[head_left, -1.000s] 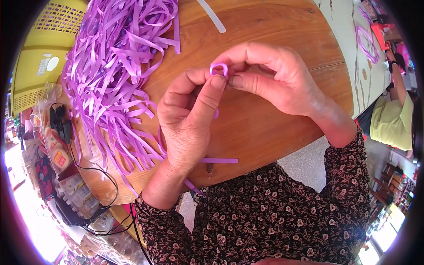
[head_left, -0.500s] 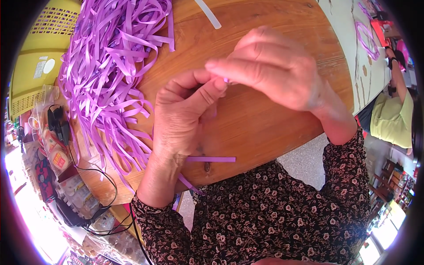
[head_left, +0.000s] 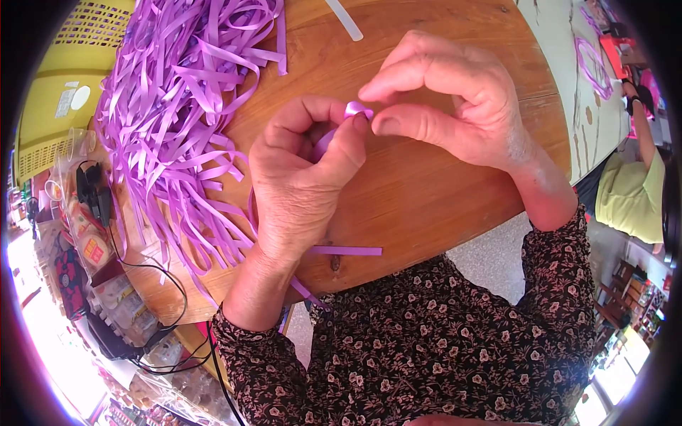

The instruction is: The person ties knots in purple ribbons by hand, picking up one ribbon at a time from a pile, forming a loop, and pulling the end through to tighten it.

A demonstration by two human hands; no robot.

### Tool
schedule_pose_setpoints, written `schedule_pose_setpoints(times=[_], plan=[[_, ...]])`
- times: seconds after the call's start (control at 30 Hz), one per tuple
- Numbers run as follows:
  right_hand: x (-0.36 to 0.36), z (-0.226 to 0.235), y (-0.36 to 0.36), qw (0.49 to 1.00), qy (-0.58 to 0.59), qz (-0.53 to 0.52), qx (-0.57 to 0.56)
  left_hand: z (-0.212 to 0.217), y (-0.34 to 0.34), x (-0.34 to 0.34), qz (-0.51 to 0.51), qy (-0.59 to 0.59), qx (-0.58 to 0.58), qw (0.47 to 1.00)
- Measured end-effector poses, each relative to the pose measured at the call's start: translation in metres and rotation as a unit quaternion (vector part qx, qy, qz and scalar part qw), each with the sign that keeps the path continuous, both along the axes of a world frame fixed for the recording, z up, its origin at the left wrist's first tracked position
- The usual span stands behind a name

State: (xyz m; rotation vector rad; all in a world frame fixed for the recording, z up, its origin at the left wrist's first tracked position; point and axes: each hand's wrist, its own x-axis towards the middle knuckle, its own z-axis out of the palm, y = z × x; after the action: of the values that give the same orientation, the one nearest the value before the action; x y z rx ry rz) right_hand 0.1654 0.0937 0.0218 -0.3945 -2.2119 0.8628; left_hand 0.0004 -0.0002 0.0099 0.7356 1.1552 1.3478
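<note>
Purple ribbon is pinched between the two hands above the middle of a round wooden table. Only a small folded loop of it is seen, peeking out where the fingertips meet. The left hand is curled nearly closed, its thumb pressed up against the loop and its other fingers bent around the strip, a little more of which shows in the hollow of the palm. The right hand is arched over from the right, its thumb and forefinger brought together on the same loop, while the remaining fingers are bent loosely above. Both forearms are covered by dark sleeves with a small flower print, seen at the near edge.

A large heap of loose purple ribbon strips is spread over the far left part of the table, with some ends hanging past its left rim. One single short strip is laid flat at the near edge of the table, just beside the left wrist. A pale stick is seen lying at the far edge. At the far right, a person in a yellow-green top is partly visible beside another pale surface. Black cables and small packaged goods are gathered at the near left, below the table's rim.
</note>
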Motion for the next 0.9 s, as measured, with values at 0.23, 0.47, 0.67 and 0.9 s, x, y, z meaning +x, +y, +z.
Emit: schedule_pose_setpoints(times=[0.23, 0.47, 0.67, 0.9], plan=[[-0.006, -0.004, -0.011, 0.996, -0.011, -0.063, -0.068, -0.001, 0.0, 0.005, 0.024, -0.019, 0.005, 1.0], [-0.01, 0.002, -0.017, 0.932, -0.032, -0.058, -0.357, -0.006, -0.001, -0.002, 0.011, -0.1, 0.002, 0.995], [-0.012, -0.005, -0.014, 0.858, 0.032, -0.005, -0.512, -0.014, 0.002, -0.006, -0.056, -0.219, 0.055, 0.972], [-0.009, -0.007, -0.013, 0.992, 0.049, -0.06, -0.095, -0.011, 0.001, -0.008, -0.056, -0.207, 0.062, 0.975]])
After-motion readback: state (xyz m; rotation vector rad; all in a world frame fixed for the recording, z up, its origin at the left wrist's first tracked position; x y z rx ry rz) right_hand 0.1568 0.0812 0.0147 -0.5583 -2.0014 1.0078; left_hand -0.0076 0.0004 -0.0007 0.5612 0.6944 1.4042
